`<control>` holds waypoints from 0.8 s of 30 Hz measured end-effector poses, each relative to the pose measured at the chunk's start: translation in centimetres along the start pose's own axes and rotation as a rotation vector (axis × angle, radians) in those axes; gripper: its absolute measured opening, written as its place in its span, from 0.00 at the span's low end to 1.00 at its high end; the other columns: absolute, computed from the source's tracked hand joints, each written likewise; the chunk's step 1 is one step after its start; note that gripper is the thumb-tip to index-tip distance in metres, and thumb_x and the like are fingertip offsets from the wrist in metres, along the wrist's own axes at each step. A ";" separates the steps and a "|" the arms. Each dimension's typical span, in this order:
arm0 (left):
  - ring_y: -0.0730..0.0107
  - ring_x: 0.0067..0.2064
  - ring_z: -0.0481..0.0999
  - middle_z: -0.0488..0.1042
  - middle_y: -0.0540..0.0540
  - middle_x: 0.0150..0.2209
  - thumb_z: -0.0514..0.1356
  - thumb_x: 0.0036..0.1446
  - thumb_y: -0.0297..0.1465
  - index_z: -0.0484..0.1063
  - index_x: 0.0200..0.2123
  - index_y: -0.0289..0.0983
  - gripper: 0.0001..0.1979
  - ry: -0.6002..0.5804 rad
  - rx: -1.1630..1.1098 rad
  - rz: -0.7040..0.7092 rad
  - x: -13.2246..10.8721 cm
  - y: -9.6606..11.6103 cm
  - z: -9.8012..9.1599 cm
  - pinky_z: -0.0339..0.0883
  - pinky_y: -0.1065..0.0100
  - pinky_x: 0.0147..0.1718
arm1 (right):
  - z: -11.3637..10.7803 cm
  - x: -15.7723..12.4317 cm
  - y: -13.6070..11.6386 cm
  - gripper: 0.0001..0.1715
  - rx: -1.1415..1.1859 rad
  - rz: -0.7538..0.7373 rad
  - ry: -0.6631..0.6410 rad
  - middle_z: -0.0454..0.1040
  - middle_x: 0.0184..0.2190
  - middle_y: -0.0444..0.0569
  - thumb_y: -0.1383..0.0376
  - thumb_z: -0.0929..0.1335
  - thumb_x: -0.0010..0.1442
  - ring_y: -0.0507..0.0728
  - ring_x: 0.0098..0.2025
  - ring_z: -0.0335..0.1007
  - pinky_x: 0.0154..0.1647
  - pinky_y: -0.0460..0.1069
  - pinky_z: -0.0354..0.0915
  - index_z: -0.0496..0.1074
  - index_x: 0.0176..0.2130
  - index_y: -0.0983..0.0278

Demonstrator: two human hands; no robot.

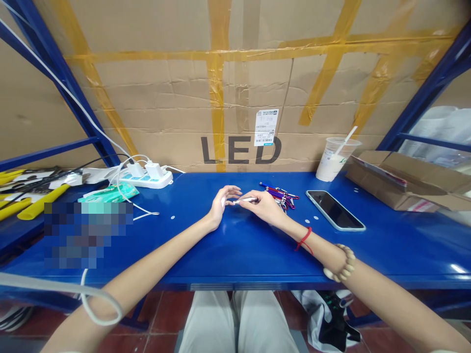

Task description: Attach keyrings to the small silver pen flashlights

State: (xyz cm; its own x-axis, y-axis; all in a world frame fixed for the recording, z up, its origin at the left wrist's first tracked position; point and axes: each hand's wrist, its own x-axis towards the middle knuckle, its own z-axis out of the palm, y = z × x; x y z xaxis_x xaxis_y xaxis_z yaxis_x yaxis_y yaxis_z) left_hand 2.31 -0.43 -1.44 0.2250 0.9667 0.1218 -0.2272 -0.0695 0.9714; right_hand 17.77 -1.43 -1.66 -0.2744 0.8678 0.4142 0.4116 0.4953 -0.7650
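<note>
My right hand [263, 206] pinches a slim silver tube [249, 199], shaped like a short pen, between thumb and fingertips. The tube points left toward my left hand [220, 203], whose thumb is at its tip; I cannot tell whether they touch. My left fingers are stretched out and apart. A small pale patch shows at the left palm, too unclear to name. Just behind my right hand lies a pile of slim coloured metal tubes with clips and rings [281, 193], in red, purple and blue, partly hidden by that hand.
A phone [335, 210] lies on the blue table [221, 255], right of my hands. Behind it stand a drink cup with a straw [333, 159] and an open carton [393, 181]. At left are a power strip [149, 177], cables and a green packet [110, 192]. Cardboard [165, 108] walls the back.
</note>
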 end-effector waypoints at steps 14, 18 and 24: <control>0.63 0.41 0.72 0.75 0.44 0.34 0.45 0.58 0.39 0.71 0.33 0.36 0.18 0.015 0.015 0.005 0.1 -0.1 -0.2 0.62 0.68 0.35 | -0.2 0.0 -0.3 0.15 -0.035 -0.011 -0.056 0.78 0.38 0.50 0.59 0.64 0.59 0.57 0.39 0.72 0.41 0.49 0.64 0.76 0.36 0.65; 0.63 0.42 0.72 0.74 0.43 0.35 0.45 0.57 0.39 0.70 0.33 0.36 0.18 0.002 0.017 -0.003 0.2 0.0 -0.3 0.61 0.68 0.35 | -0.2 0.0 -0.4 0.15 -0.040 -0.002 -0.055 0.78 0.36 0.50 0.59 0.64 0.58 0.57 0.38 0.72 0.40 0.49 0.63 0.76 0.34 0.66; 0.62 0.42 0.71 0.74 0.43 0.36 0.44 0.56 0.40 0.70 0.33 0.36 0.18 0.003 0.026 -0.010 0.0 0.1 -0.1 0.61 0.67 0.35 | -0.2 0.0 -0.3 0.15 -0.033 0.007 -0.035 0.78 0.37 0.51 0.60 0.63 0.58 0.56 0.38 0.72 0.40 0.49 0.63 0.76 0.35 0.67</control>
State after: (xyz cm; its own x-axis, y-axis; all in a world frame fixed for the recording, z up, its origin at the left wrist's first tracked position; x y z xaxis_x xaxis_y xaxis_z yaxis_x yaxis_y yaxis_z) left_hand 2.15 -0.36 -1.35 0.2240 0.9681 0.1119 -0.2006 -0.0666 0.9774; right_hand 17.80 -1.55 -1.27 -0.3016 0.8695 0.3911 0.4415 0.4910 -0.7510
